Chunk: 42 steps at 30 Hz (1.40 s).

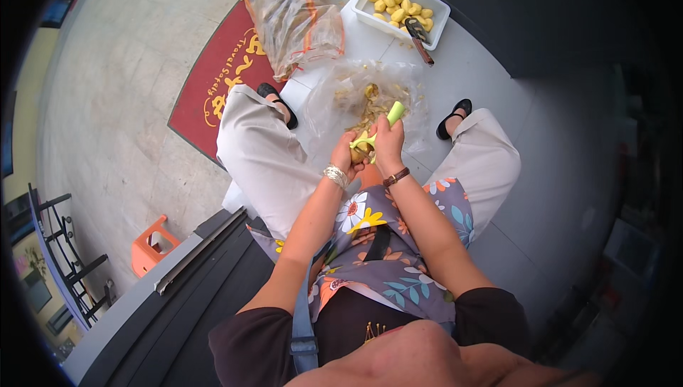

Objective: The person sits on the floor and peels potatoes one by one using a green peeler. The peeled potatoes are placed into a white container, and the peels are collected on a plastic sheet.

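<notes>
My left hand (346, 155) is closed around a partly peeled potato (359, 153) above my lap. In my right hand (389, 140) is a light green peeler (395, 114), its head lying over the potato. Beneath and beyond both hands, a clear plastic bag (325, 100) is spread on the floor with potato peelings (368, 115) on it. Farther off at the upper right stands a white plastic tub (368, 15) of peeled yellow potatoes (397, 14). A knife (421, 48) with a dark blade and brown handle rests across the tub's near rim.
Left of the tub lies a large translucent sack (299, 19) with orange bands, full of potatoes. Part of it covers a red floor mat (197, 93) with yellow writing. An orange plastic stool (152, 248) stands at the lower left, near a folded cart (66, 259). My shoes flank the plastic bag.
</notes>
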Each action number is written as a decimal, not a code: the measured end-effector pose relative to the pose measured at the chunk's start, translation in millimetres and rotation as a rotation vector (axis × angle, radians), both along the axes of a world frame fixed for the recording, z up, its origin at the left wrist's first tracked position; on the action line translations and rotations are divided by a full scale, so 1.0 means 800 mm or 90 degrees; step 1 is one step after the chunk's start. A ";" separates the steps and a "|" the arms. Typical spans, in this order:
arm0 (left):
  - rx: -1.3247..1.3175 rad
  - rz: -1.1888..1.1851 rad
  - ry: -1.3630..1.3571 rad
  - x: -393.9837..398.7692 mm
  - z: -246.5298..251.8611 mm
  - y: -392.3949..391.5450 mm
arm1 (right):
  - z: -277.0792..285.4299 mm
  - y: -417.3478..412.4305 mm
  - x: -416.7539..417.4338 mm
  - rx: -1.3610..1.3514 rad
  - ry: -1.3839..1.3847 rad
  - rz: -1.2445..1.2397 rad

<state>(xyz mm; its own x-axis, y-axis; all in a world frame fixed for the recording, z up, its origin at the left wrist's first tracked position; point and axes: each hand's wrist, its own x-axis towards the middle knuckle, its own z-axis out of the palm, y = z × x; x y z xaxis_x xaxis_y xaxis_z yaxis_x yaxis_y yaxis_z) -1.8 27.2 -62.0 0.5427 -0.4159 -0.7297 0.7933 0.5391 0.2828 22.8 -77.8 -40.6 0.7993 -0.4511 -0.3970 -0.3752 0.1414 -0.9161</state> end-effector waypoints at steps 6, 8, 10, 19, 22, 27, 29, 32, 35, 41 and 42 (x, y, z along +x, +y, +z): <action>-0.010 0.035 -0.011 0.007 -0.020 0.014 | -0.035 0.013 0.023 -0.061 0.056 -0.031; -0.032 0.063 -0.018 0.016 -0.019 0.012 | -0.054 0.013 0.037 -0.126 0.072 -0.049; -0.044 0.110 -0.004 0.014 -0.030 0.022 | -0.042 0.028 0.044 -0.120 0.103 -0.017; -0.145 0.113 -0.036 0.006 0.001 0.025 | -0.037 -0.051 0.067 -0.304 0.021 -0.043; -0.136 0.127 -0.048 0.011 -0.006 0.015 | -0.023 -0.021 0.047 -0.073 0.014 -0.056; -0.114 0.108 -0.089 0.003 -0.011 0.014 | -0.021 -0.001 0.052 -0.098 0.010 -0.073; -0.128 0.059 -0.111 0.009 0.005 0.015 | -0.055 -0.032 0.071 -0.261 0.016 -0.093; -0.156 0.044 -0.123 0.009 0.009 0.022 | -0.048 -0.063 0.080 -0.310 0.063 -0.144; -0.076 0.063 0.004 0.010 0.000 0.012 | -0.039 -0.063 0.064 -0.177 0.026 -0.150; -0.035 0.080 -0.040 0.007 -0.014 -0.006 | -0.015 -0.006 0.020 -0.153 0.014 -0.098; -0.027 0.082 -0.080 0.005 -0.018 -0.006 | -0.020 -0.004 0.027 -0.216 0.020 -0.089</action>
<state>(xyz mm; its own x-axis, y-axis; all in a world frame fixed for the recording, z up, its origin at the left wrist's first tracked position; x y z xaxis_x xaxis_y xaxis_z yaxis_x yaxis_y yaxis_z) 2.3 22.3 -76.0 0.6791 -0.3656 -0.6365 0.6769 0.6474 0.3504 44.7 -81.3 -56.2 0.7106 -0.6653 -0.2290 -0.4018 -0.1164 -0.9083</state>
